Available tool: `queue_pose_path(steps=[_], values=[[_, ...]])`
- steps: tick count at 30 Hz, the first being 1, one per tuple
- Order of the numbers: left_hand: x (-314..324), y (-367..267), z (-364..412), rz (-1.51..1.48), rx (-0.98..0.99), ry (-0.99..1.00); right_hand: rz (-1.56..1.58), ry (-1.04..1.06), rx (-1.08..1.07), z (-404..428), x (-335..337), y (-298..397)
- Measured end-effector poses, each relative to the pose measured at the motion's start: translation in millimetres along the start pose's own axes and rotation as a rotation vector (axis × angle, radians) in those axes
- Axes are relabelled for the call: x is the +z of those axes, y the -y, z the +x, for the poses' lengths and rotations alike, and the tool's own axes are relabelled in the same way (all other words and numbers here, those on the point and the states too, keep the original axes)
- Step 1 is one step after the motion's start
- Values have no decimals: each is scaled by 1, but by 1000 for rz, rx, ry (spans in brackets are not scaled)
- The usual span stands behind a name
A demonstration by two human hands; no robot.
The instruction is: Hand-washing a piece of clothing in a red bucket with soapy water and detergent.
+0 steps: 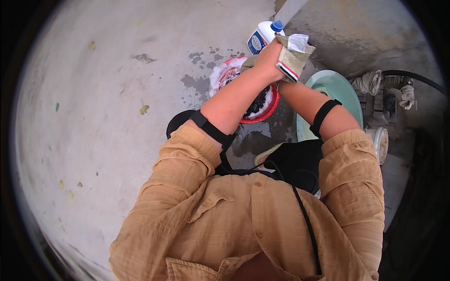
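Observation:
A beige cloth [299,58] with a black, white and red striped band and a white label is bunched up high in front of me. My left hand [270,59] grips it over the far side of a red basin [269,111]. Of my right hand [285,83], just the wrist end shows; its fingers are hidden behind the cloth and my left wrist, which it crosses. White suds [215,79], a pink cloth [229,74] and dark wet fabric [259,103] fill the basin. More beige fabric [248,64] hangs left of my left hand.
A white detergent bottle [258,40] with a blue cap stands behind the basin. To the right are a pale green basin [328,79], a black hose [415,73] with cloth wrapped round its fitting, and a lidded tub [381,145]. The concrete floor [105,116] is wet around the red basin.

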State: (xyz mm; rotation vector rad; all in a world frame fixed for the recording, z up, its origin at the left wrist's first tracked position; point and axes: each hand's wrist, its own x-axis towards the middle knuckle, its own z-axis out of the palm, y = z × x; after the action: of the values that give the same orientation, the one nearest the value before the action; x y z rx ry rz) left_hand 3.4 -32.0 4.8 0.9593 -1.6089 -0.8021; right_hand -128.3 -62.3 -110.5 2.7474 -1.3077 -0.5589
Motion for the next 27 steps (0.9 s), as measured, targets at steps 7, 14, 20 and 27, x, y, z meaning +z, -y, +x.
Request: queue_pose_path(steps=[7,14,20,27], values=[[4,-16,12,310,-121,822,87,106,-120,-22,-25,59],[7,-17,16,337,-196,790,46,159,-83,-29,-78,31],[2,11,9,-106,67,433,-177,497,97,-68,-137,-11],[4,18,-7,241,-110,107,2081,-204,515,-77,-122,-20]])
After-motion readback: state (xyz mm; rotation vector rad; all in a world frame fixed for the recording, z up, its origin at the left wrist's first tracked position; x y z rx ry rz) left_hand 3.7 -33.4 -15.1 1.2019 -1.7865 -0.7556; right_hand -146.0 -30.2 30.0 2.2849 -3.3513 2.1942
